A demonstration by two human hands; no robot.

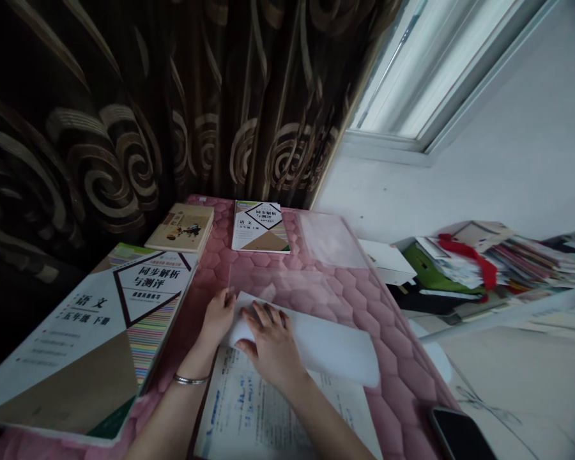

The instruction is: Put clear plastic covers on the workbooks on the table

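Note:
An open workbook [249,415] with printed text and blue handwriting lies in front of me, its far white leaf [335,342] raised and curving over the page. My right hand [271,342] rests flat on that leaf, fingers spread. At the leaf's left corner, my left hand [218,316] has its fingers pinched together, seemingly on the edge of a clear plastic sheet [297,284] that spreads beyond the workbook. The exact grip is hard to see. A bracelet circles my left wrist.
A pink quilted cover [383,345] lies over the table. A large workbook [91,338] is at left, with a tan book [182,228] and smaller workbook [260,228] behind. A phone [460,434] lies near right; stacked papers [531,255] stand beyond. A dark curtain [172,96] hangs behind.

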